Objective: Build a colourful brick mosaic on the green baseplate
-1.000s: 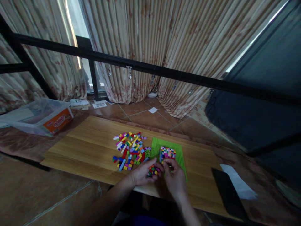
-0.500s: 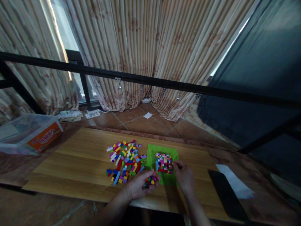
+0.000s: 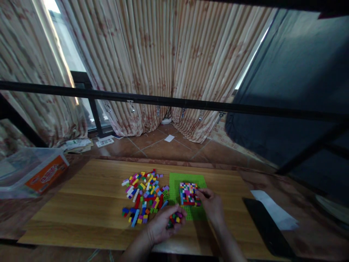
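Note:
A green baseplate [image 3: 177,181] lies on the wooden board [image 3: 92,203], with a flat block of multicoloured bricks [image 3: 188,193] built on it. My right hand [image 3: 212,206] rests at the right edge of that block, fingers pinched against it; what they hold is too small to make out. My left hand [image 3: 163,225] is cupped, palm up, in front of the baseplate and holds a handful of small coloured bricks [image 3: 175,217]. A loose pile of coloured bricks [image 3: 144,194] is spread to the left of the baseplate.
A clear plastic box with an orange label [image 3: 32,173] sits at the far left. A dark flat object [image 3: 265,225] and a white paper [image 3: 274,213] lie to the right. A black rail [image 3: 174,102] crosses ahead of curtains.
The view has tilted up and shifted. My right hand moved from my left hand's bricks to the right edge of the built block. My left hand stays cupped with its bricks.

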`<state>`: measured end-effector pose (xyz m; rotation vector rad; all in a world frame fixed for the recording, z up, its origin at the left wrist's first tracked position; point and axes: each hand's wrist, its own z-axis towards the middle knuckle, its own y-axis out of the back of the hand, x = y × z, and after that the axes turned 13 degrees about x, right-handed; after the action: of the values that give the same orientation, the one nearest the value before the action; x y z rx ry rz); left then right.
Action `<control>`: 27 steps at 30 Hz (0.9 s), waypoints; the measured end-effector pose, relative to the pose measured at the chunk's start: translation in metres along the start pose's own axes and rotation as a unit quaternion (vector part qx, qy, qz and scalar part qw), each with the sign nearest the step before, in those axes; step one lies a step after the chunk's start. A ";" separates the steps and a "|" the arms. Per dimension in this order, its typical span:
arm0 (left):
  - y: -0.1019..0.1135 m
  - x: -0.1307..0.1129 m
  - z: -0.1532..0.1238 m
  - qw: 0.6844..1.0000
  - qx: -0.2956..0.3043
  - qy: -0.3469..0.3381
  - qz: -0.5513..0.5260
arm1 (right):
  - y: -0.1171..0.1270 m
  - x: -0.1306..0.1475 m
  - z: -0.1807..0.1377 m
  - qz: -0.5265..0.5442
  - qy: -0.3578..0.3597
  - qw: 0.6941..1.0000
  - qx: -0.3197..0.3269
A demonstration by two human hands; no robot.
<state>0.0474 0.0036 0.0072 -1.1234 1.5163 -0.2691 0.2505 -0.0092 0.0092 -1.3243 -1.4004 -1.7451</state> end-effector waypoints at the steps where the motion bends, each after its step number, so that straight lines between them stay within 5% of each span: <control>1: 0.000 0.000 0.000 1.000 -0.001 0.000 0.000 | 0.001 -0.002 0.000 0.005 -0.001 1.000 0.002; 27: 0.002 0.001 0.002 1.000 -0.003 -0.013 -0.011 | -0.017 -0.019 0.019 0.088 -0.021 0.996 -0.010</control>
<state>0.0486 0.0045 0.0043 -1.1435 1.4827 -0.2640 0.2500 0.0108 -0.0159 -1.4562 -1.2507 -1.6288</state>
